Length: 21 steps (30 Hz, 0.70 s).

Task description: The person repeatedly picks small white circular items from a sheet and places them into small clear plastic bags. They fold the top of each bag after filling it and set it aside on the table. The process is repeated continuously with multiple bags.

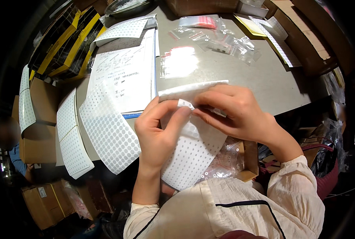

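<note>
A white sheet of small round printed stickers (195, 155) hangs between my hands and curves down toward my lap. My left hand (158, 129) pinches it, thumb and forefinger closed at a small white strip of stickers (183, 103). Bent close beside that strip, my right hand (241, 113) has its thumb and fingers pressed together on the sheet's upper part. Whether a loose sticker is between the right fingertips is hidden. Behind the fingers the sheet's far end (193, 88) rolls over above the table.
An open carton (250, 159) with small clear bags sits below my right forearm. More zip bags (229, 44) lie on the grey table (273, 79). Left are a written paper pad (123, 75) and a dotted sheet (109, 135) over the edge. Cartons (312, 47) line the far right.
</note>
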Tool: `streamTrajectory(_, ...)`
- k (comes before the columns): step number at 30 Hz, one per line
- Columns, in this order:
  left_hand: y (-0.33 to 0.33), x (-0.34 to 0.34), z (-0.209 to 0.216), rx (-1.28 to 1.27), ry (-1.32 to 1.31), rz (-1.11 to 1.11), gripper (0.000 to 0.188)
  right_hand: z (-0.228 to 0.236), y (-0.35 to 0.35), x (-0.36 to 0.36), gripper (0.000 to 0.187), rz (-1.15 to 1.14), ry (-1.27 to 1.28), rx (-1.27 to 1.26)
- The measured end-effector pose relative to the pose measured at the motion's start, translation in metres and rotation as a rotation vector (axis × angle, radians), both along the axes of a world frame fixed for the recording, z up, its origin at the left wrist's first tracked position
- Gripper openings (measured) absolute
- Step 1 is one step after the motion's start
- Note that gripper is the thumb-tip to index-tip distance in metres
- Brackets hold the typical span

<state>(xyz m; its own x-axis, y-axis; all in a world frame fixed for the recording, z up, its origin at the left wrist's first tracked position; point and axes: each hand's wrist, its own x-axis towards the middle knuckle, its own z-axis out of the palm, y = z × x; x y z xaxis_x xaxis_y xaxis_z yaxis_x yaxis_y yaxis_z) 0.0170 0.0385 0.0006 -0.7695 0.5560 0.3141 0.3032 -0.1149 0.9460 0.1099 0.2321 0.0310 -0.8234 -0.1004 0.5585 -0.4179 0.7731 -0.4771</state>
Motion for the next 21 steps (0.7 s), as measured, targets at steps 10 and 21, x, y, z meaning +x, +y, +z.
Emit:
streamTrajectory(10,-0.0028,0.0019,-0.005,0.07,-0.038,-0.006,0.013,0.0052,0.001,-0.0014,0.013,-0.011,-0.237,-0.424)
streamTrajectory(21,-0.0028,0.0012,-0.0043,0.028,-0.039,-0.003,0.014,-0.0011,-0.0058,-0.0061,0.024,-0.094,0.156,0.153)
